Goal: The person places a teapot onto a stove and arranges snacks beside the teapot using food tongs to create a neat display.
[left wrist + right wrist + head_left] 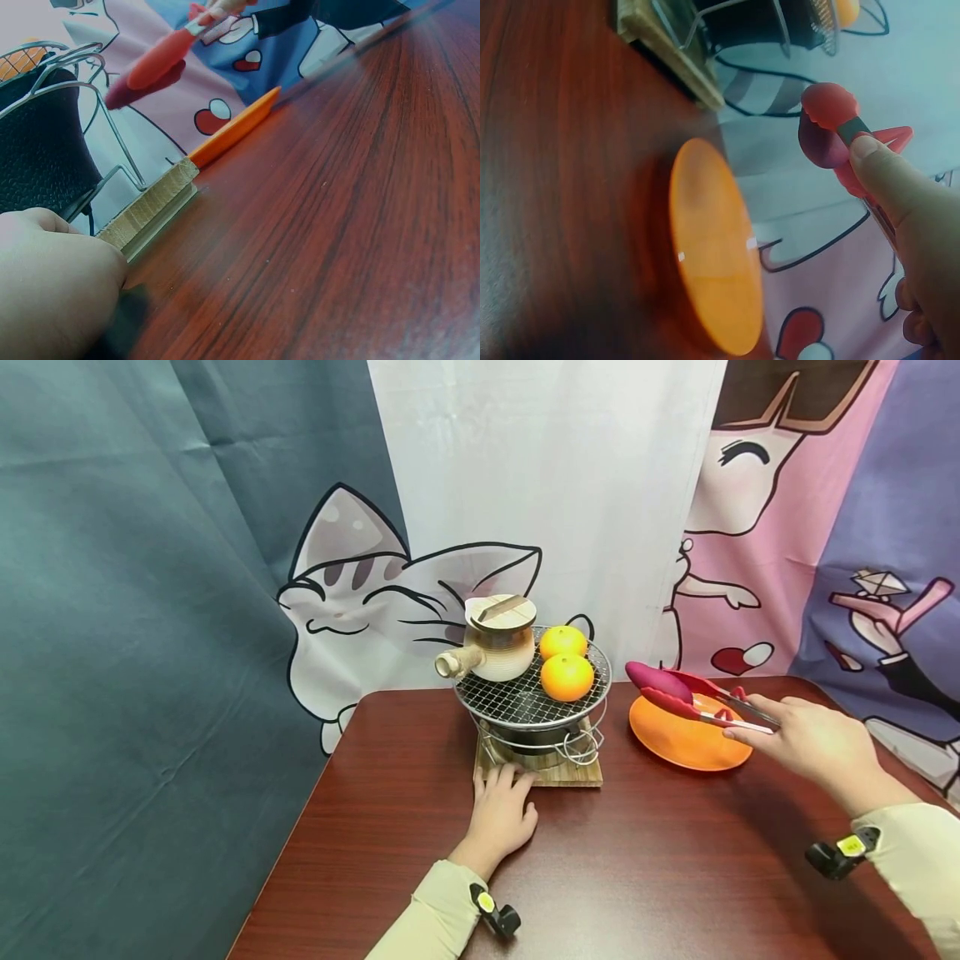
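My right hand point(806, 739) grips red-tipped tongs point(686, 693) over an empty orange plate point(686, 739), tips pointing left toward the grill. The tongs point(832, 127) hold nothing, and the plate point(712, 247) lies below them. Two oranges point(566, 675) and a clay teapot point(497, 639) sit on a round wire grill point(525, 702) atop a small stove on a wooden board point(543, 772). My left hand point(501, 806) rests on the table with its fingers against the board's point(154, 206) front edge. The tongs point(154, 64) show above the plate point(236, 131).
The dark wooden table point(637, 860) ends at a cartoon-printed curtain point(525, 485) behind the stove. The table's left edge drops off beside a teal curtain point(112, 652).
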{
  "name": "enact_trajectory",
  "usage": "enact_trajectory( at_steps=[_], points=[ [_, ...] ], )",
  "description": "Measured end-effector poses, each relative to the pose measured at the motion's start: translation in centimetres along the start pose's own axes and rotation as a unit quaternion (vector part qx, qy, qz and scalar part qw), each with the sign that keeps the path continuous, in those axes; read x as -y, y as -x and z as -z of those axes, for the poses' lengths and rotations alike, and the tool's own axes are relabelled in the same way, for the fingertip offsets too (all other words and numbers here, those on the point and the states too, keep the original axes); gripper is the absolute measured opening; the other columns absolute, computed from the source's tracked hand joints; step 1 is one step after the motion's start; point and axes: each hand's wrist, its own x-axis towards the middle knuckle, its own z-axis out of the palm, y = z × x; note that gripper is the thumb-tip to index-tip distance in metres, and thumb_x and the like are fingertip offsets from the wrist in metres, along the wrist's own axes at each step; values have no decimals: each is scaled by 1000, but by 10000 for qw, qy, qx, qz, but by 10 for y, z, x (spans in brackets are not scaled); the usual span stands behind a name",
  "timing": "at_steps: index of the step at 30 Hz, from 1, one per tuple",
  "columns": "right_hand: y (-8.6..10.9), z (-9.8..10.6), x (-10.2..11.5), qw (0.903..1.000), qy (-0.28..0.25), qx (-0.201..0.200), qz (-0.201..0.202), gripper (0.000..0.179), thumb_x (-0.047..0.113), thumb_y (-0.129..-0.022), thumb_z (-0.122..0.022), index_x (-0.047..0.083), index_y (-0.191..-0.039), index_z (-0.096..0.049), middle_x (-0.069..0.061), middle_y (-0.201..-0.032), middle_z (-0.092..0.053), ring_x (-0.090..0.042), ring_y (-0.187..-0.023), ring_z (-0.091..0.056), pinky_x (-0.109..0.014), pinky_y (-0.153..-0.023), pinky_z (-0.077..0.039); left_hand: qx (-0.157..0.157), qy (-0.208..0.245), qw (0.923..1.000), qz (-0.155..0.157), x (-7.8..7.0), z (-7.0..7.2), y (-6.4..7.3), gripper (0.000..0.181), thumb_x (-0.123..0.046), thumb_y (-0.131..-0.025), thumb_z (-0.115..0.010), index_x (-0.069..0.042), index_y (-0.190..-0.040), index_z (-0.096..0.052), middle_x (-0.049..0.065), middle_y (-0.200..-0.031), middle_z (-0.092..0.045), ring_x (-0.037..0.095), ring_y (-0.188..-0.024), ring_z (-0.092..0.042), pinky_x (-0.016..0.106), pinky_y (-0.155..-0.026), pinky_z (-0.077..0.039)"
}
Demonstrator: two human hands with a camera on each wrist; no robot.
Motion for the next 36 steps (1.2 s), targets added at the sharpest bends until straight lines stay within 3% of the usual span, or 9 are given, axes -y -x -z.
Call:
enact_trajectory(
  at_steps=[10, 20, 27, 36],
  points=[
    [0, 20, 18, 9992, -42, -400, 65, 91, 80, -81, -57, 15, -144, -56, -26, -125, -61, -49, -100, -60, -65, -66, -48, 2, 32, 10000, 7, 0, 0, 0, 47, -26, -83, -66, -29, -129, -64, 1, -127, -55, 26, -124, -49, 67, -109, -27],
    [4, 35, 32, 9973, -29, -709, 191, 86, 78, -81, -59, 16, -141, -59, -20, -122, -65, -47, -94, -63, -62, -62, -49, 58, 52, 10000, 29, -1, 1, 0, 47, -27, -83, -65, -29, -129, -64, 1, -128, -55, 26, -125, -48, 67, -109, -27],
    [6, 46, 41, 9966, -34, -782, 241, 85, 76, -81, -60, 17, -142, -59, -18, -119, -66, -44, -89, -64, -59, -60, -49, 37, 24, 10000, 12, 0, 1, 0, 46, -27, -83, -66, -29, -129, -64, 1, -128, -55, 26, -125, -49, 66, -108, -28],
    [6, 57, 56, 9974, -2, -653, 293, 87, 76, -82, -59, 17, -145, -56, -23, -130, -61, -48, -100, -63, -61, -65, -49, 0, 48, 10000, 2, -1, 2, 1, 45, -26, -83, -66, -28, -128, -64, 1, -127, -55, 26, -124, -49, 67, -108, -28]
  ],
)
